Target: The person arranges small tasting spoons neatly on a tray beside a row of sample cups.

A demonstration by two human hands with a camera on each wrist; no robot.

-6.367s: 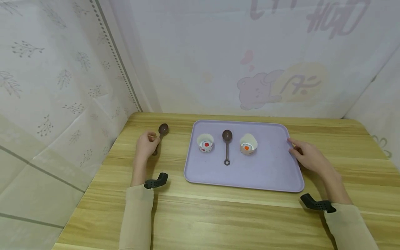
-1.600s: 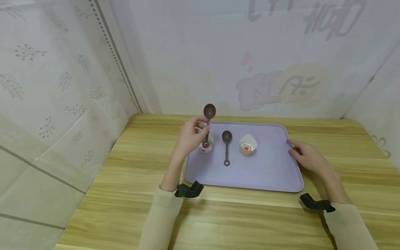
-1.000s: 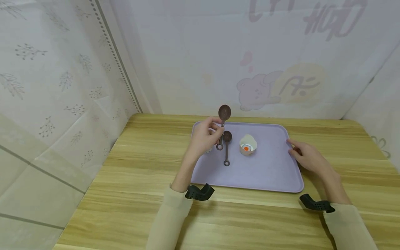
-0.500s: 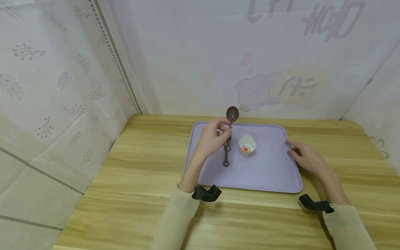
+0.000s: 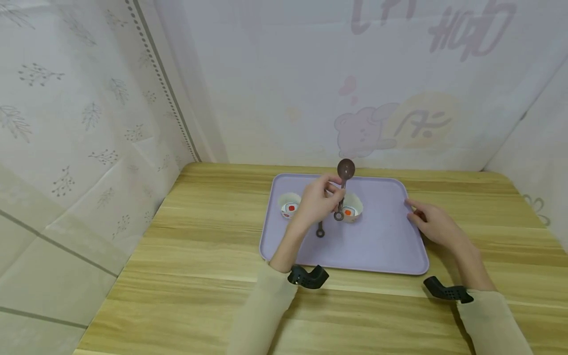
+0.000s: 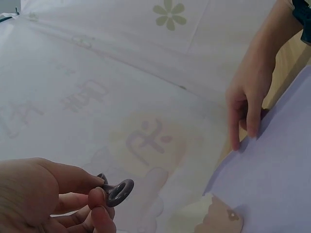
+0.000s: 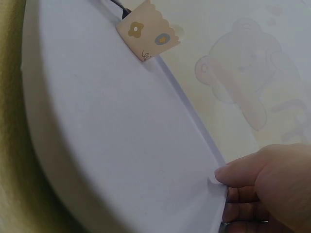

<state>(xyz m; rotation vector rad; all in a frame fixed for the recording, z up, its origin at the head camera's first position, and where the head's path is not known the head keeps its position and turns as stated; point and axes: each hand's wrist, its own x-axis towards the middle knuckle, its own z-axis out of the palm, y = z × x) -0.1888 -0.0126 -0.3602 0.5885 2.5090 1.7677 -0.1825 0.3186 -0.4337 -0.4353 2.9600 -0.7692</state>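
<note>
My left hand (image 5: 317, 201) pinches a brown measuring spoon (image 5: 346, 169) by its handle, bowl up, above the lilac tray (image 5: 381, 246). In the head view the spoon's lower end overlaps the right paper cup (image 5: 356, 203), which has an orange-marked piece inside. The left wrist view shows the handle's ring (image 6: 129, 184) poking out between thumb and fingers. A second brown measuring spoon (image 5: 320, 232) lies on the tray, largely hidden behind my left hand. My right hand (image 5: 437, 224) grips the tray's right rim, thumb on the edge in the right wrist view.
Another paper cup (image 5: 290, 199), with a red-marked piece inside, stands on the tray's left part. The tray lies on a wooden table (image 5: 199, 236). Patterned cloth (image 5: 266, 88) hangs behind the table and along its sides.
My left hand picked up the measuring spoon from the table's left side and carried it rightward over the tray, past the left cup and second spoon, to the right cup. The right hand stays put.
</note>
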